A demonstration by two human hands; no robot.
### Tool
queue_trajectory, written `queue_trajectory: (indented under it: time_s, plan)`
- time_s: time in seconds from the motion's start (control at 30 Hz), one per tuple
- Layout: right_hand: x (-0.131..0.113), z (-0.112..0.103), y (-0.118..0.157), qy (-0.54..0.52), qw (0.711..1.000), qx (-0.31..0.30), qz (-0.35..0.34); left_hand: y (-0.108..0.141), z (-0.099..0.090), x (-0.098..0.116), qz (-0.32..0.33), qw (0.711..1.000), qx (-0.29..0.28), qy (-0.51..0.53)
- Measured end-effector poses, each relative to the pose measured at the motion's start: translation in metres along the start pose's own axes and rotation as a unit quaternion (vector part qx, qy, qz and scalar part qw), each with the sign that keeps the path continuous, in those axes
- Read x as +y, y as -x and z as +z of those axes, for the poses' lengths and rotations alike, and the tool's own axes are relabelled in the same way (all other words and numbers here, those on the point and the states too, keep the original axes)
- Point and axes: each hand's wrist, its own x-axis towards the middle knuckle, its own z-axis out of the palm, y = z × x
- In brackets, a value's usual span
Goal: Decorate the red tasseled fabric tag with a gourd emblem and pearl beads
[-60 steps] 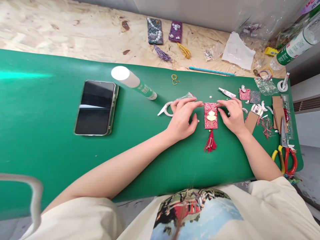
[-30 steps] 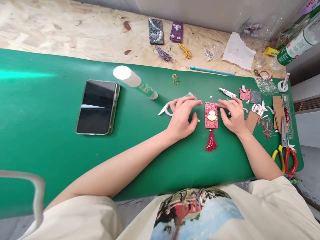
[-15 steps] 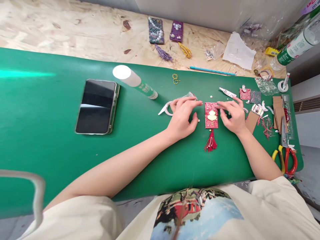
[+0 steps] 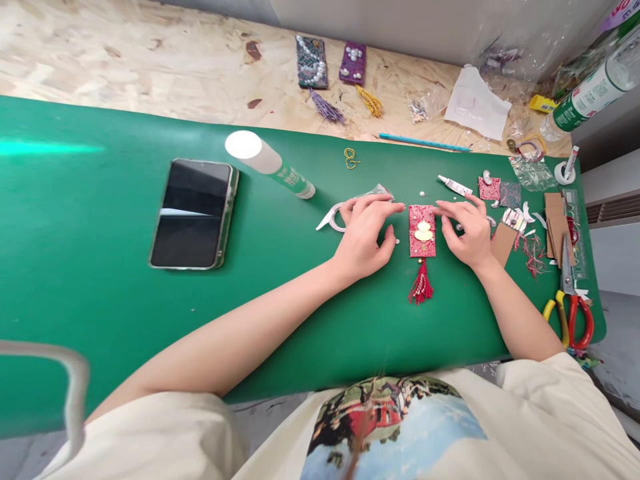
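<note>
I saw the red tasselled panel (image 4: 415, 225) lying on the green counter (image 4: 375, 327), between the left hand (image 4: 366, 235) and the right hand (image 4: 469, 231). Both had thumb and fingers apart; whether the right one touched its edge, I couldn't tell.

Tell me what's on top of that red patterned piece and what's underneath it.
A pale gold, gourd-shaped ornament sits on the red patterned piece, with a small bead near the piece's lower left corner. Whatever lies beneath is covered and cannot be seen.
</note>
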Motion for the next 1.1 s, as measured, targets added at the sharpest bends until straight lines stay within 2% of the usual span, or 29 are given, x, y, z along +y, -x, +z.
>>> queue_trajectory:
  time_s: [0.2, 0.37, 0.6, 0.97, 1.1]
  plan:
    - [0.0007, 0.0002, 0.0003, 0.007, 1.0, -0.004, 0.026, -0.0001, -0.0004, -0.0001, -0.002, 1.0, -0.004, 0.0]
    - [-0.0003, 0.0005, -0.0004, 0.005, 1.0, 0.004, 0.011, 0.0, -0.0008, 0.0, -0.018, 1.0, -0.019, 0.003]
    - [0.0003, 0.0002, 0.0002, 0.003, 0.999, -0.034, 0.032, -0.0001, -0.0009, 0.0003, -0.01, 1.0, -0.014, -0.007]
    - [-0.0015, 0.0004, -0.0011, 0.002, 0.998, -0.037, 0.049, -0.0002, -0.0015, -0.0002, -0.05, 0.998, -0.046, 0.018]
    - [-0.001, 0.0005, -0.0006, 0.008, 0.999, -0.03, 0.043, -0.0003, -0.0018, 0.0, -0.042, 0.998, -0.039, 0.02]
